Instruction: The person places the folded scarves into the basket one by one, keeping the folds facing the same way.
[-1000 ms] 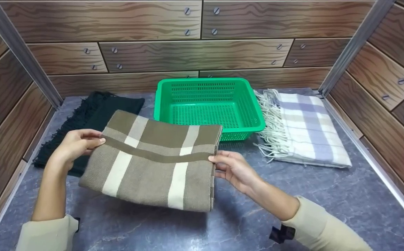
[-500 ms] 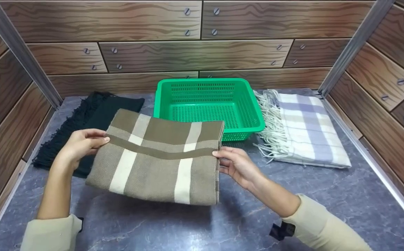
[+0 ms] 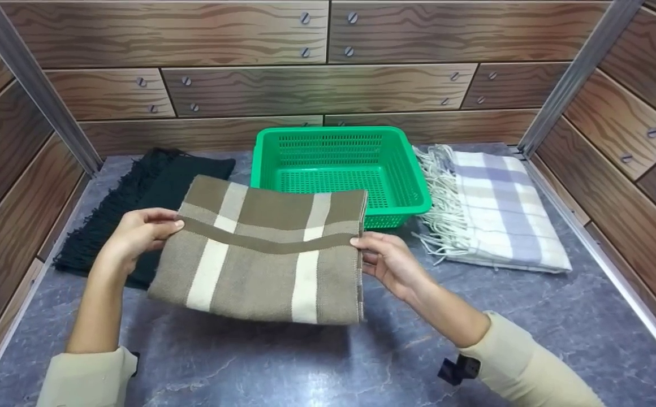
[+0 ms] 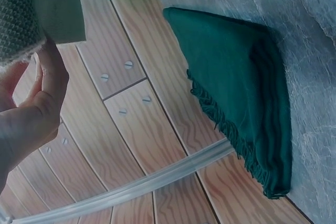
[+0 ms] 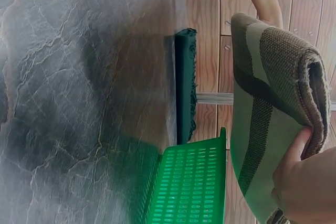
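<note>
Between both hands hangs a folded brown plaid scarf (image 3: 257, 260) with cream stripes, held clear of the table. My left hand (image 3: 141, 237) pinches its left edge between thumb and fingers. At the right edge, my right hand (image 3: 390, 263) pinches the folded layers, thumb on top. In the right wrist view the scarf (image 5: 262, 93) shows its stacked folds beside the thumb. Just behind the scarf stands a green plastic basket (image 3: 342, 131), its near left part covered by the cloth. The bottom inside that shows is bare.
A folded dark green fringed scarf (image 3: 172, 186) lies at the left, partly behind my left hand. To the right of the basket lies a white and lavender plaid scarf (image 3: 509, 209) with long fringe. Wood-patterned walls (image 3: 316, 87) enclose the grey marbled table (image 3: 475, 305).
Both hands have carried the brown plaid scarf slightly to the right and away from me, toward the basket. The basket and the other two scarves stay in place.
</note>
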The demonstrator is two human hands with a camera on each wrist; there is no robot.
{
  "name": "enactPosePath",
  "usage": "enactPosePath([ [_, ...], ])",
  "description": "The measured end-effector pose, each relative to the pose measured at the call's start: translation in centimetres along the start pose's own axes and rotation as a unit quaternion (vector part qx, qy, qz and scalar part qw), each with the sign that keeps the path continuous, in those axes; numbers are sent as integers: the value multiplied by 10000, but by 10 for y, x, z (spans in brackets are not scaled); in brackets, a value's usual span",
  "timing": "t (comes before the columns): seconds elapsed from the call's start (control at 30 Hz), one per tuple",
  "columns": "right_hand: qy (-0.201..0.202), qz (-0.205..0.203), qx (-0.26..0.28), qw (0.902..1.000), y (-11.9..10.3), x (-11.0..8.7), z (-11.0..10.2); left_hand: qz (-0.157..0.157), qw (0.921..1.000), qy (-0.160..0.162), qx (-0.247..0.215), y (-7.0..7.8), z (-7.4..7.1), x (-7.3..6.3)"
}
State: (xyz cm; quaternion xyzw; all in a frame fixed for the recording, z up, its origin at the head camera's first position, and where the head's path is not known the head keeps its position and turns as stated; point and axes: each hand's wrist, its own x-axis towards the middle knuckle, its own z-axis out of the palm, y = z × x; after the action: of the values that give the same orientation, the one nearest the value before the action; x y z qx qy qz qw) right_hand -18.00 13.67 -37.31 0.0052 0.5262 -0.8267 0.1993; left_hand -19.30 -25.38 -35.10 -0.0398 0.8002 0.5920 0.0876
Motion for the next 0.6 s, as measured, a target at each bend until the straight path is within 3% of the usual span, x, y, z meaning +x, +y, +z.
enactPosePath([
  [0.6, 421, -80, -60, 9991, -6, 9, -8, -14, 9991, 81, -418, 0, 9, 3],
])
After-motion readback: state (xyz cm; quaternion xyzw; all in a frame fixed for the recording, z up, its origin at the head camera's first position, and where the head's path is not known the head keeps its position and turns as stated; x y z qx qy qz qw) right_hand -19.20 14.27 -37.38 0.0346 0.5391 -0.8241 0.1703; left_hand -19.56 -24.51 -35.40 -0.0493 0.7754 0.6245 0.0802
